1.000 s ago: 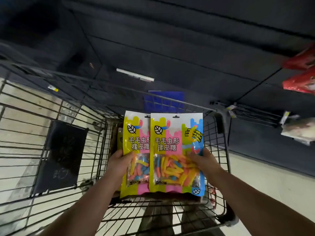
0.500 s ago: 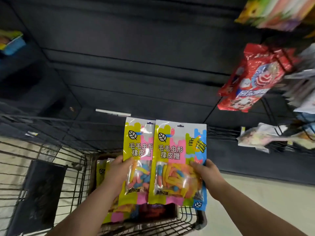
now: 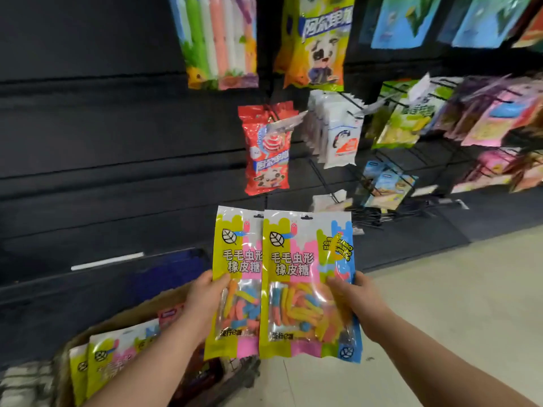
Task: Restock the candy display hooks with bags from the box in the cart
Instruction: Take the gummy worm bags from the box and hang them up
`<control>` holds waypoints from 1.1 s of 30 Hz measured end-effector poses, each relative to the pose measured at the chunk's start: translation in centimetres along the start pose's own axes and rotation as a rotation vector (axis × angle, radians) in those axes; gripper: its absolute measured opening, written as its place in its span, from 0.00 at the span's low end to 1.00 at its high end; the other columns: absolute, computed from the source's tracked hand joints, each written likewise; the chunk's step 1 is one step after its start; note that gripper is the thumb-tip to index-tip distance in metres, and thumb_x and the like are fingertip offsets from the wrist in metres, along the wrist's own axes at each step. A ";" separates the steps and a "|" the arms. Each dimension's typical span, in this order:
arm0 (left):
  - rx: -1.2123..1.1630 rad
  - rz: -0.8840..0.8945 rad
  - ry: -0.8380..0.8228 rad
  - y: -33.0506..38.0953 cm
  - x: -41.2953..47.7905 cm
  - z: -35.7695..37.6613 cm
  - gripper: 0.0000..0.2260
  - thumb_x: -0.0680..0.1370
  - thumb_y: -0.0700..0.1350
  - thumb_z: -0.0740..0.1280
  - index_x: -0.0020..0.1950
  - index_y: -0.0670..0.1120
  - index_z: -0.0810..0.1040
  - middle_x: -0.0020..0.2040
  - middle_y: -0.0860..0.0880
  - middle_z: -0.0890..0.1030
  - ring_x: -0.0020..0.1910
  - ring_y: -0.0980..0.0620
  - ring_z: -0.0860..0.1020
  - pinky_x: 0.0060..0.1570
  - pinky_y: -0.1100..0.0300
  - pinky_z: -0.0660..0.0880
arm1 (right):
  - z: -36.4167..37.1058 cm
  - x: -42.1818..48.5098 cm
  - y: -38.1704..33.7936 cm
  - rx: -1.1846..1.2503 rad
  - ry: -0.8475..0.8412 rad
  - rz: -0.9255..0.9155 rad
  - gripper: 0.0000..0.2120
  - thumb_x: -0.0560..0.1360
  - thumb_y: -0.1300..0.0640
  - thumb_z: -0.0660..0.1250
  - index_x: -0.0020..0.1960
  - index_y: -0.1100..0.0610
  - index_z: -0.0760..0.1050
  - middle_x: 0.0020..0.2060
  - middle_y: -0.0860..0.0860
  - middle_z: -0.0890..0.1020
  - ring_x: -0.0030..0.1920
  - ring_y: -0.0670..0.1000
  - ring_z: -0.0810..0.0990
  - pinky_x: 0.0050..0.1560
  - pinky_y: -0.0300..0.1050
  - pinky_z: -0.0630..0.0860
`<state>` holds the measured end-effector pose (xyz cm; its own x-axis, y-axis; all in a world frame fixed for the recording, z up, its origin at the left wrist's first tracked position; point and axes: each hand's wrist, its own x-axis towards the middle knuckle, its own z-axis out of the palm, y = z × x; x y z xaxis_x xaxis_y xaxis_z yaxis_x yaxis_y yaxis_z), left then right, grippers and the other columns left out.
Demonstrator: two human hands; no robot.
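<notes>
While the front yellow, pink and blue candy bag (image 3: 305, 259) hides half the rear bag (image 3: 235, 254), both stand upright, hang-holes up, near the blurred cardboard box (image 3: 129, 321); left hand (image 3: 205, 301) pinches the rear bag, right hand (image 3: 357, 304) the front.

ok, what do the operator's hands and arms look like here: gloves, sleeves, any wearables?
Both bare. The left hand and right hand have no gloves, and no rings show. The left forearm and right forearm are uncovered down to the frame edge: no sleeve, watch, wristband, marker or cable in view.
</notes>
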<state>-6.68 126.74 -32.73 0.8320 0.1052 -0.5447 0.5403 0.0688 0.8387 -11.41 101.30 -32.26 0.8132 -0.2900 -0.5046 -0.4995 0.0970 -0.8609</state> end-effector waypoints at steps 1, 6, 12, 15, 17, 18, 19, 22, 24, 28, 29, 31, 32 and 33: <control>0.007 0.017 -0.029 0.1 -1.0 1.9 0.04 0.80 0.40 0.63 0.48 0.44 0.78 0.40 0.42 0.81 0.30 0.45 0.80 0.30 0.57 0.76 | -1.9 -0.7 0.0 0.006 0.020 -0.009 0.20 0.68 0.55 0.74 0.57 0.61 0.76 0.49 0.60 0.84 0.48 0.63 0.84 0.50 0.62 0.81; 0.029 0.060 -0.128 -0.4 -5.6 10.3 0.05 0.80 0.38 0.63 0.46 0.43 0.77 0.38 0.43 0.80 0.32 0.45 0.79 0.30 0.57 0.78 | -11.0 -4.0 0.5 0.093 0.119 -0.065 0.09 0.74 0.63 0.68 0.54 0.61 0.77 0.49 0.62 0.84 0.50 0.65 0.82 0.51 0.59 0.80; 0.061 0.110 -0.235 -1.2 -10.3 17.7 0.05 0.80 0.37 0.63 0.52 0.38 0.77 0.42 0.39 0.80 0.33 0.44 0.80 0.37 0.51 0.79 | -19.6 -7.5 1.6 0.158 0.209 -0.119 0.08 0.74 0.64 0.68 0.53 0.59 0.77 0.46 0.59 0.85 0.45 0.60 0.84 0.46 0.53 0.81; 0.078 0.120 -0.284 -1.0 -11.9 20.5 0.06 0.80 0.37 0.62 0.46 0.41 0.77 0.40 0.40 0.81 0.31 0.45 0.80 0.32 0.56 0.78 | -22.5 -8.2 1.6 0.175 0.272 -0.139 0.07 0.73 0.64 0.69 0.51 0.57 0.78 0.45 0.58 0.85 0.45 0.60 0.84 0.50 0.58 0.81; 0.095 0.139 -0.317 -0.7 -12.6 22.1 0.06 0.79 0.36 0.62 0.45 0.42 0.78 0.41 0.40 0.81 0.35 0.43 0.79 0.37 0.55 0.77 | -23.9 -8.5 1.6 0.186 0.301 -0.141 0.09 0.73 0.63 0.69 0.53 0.57 0.78 0.46 0.58 0.85 0.46 0.60 0.84 0.52 0.60 0.80; 0.104 0.149 -0.329 -0.4 -12.9 22.8 0.06 0.79 0.36 0.62 0.45 0.41 0.78 0.40 0.40 0.81 0.36 0.43 0.79 0.39 0.55 0.77 | -24.5 -8.5 1.6 0.193 0.312 -0.142 0.10 0.72 0.63 0.69 0.53 0.57 0.78 0.46 0.58 0.85 0.46 0.60 0.85 0.51 0.60 0.80; 0.113 0.156 -0.341 -0.2 -13.0 23.5 0.07 0.79 0.35 0.62 0.45 0.41 0.78 0.40 0.40 0.81 0.34 0.43 0.80 0.38 0.55 0.77 | -25.0 -8.5 1.6 0.201 0.322 -0.143 0.10 0.73 0.63 0.69 0.53 0.58 0.77 0.46 0.57 0.86 0.45 0.60 0.85 0.50 0.60 0.81; 0.137 0.163 -0.375 0.5 -13.1 25.5 0.08 0.80 0.36 0.61 0.43 0.40 0.76 0.36 0.40 0.80 0.26 0.46 0.80 0.27 0.57 0.78 | -26.5 -8.2 1.4 0.218 0.356 -0.146 0.11 0.73 0.63 0.69 0.54 0.58 0.77 0.46 0.57 0.85 0.45 0.60 0.85 0.49 0.59 0.81; 0.156 0.167 -0.400 0.9 -12.7 27.0 0.08 0.80 0.36 0.61 0.43 0.40 0.77 0.40 0.38 0.81 0.33 0.42 0.81 0.38 0.50 0.80 | -27.5 -7.7 0.9 0.226 0.379 -0.154 0.10 0.73 0.63 0.69 0.54 0.58 0.77 0.46 0.57 0.85 0.45 0.60 0.85 0.50 0.59 0.81; 0.173 0.183 -0.450 1.9 -11.1 30.7 0.07 0.80 0.37 0.62 0.47 0.40 0.79 0.39 0.41 0.83 0.41 0.38 0.81 0.50 0.42 0.77 | -29.9 -6.2 -0.7 0.236 0.430 -0.180 0.12 0.70 0.62 0.71 0.54 0.60 0.78 0.46 0.58 0.85 0.47 0.61 0.84 0.51 0.59 0.80; 0.179 0.192 -0.459 2.2 -10.6 31.9 0.07 0.80 0.37 0.62 0.47 0.40 0.79 0.35 0.44 0.83 0.37 0.40 0.81 0.45 0.46 0.78 | -30.6 -5.7 -1.1 0.246 0.443 -0.186 0.12 0.71 0.64 0.71 0.54 0.61 0.78 0.47 0.59 0.85 0.48 0.62 0.84 0.52 0.59 0.80; 0.202 0.200 -0.485 2.9 -9.4 34.0 0.08 0.80 0.37 0.62 0.45 0.41 0.79 0.34 0.45 0.84 0.35 0.43 0.81 0.40 0.52 0.77 | -31.9 -4.4 -2.1 0.260 0.477 -0.182 0.10 0.73 0.66 0.68 0.54 0.61 0.78 0.47 0.60 0.85 0.49 0.62 0.84 0.53 0.60 0.79; 0.210 0.196 -0.509 3.4 -8.7 35.1 0.08 0.80 0.38 0.62 0.46 0.41 0.79 0.38 0.43 0.84 0.37 0.42 0.82 0.41 0.52 0.78 | -32.5 -3.7 -2.7 0.261 0.494 -0.180 0.10 0.73 0.66 0.68 0.54 0.61 0.78 0.47 0.59 0.85 0.48 0.62 0.84 0.53 0.59 0.80; 0.222 0.196 -0.533 4.1 -8.1 36.1 0.07 0.80 0.38 0.62 0.46 0.42 0.80 0.41 0.42 0.85 0.40 0.42 0.82 0.43 0.52 0.78 | -33.1 -2.9 -3.3 0.258 0.506 -0.182 0.10 0.73 0.66 0.68 0.54 0.61 0.78 0.46 0.59 0.85 0.47 0.61 0.84 0.52 0.59 0.80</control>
<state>-6.71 90.31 -24.88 0.8360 -0.4198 -0.3534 0.3367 -0.1161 0.9344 -22.04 70.31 -25.76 0.6042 -0.7350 -0.3077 -0.2249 0.2132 -0.9508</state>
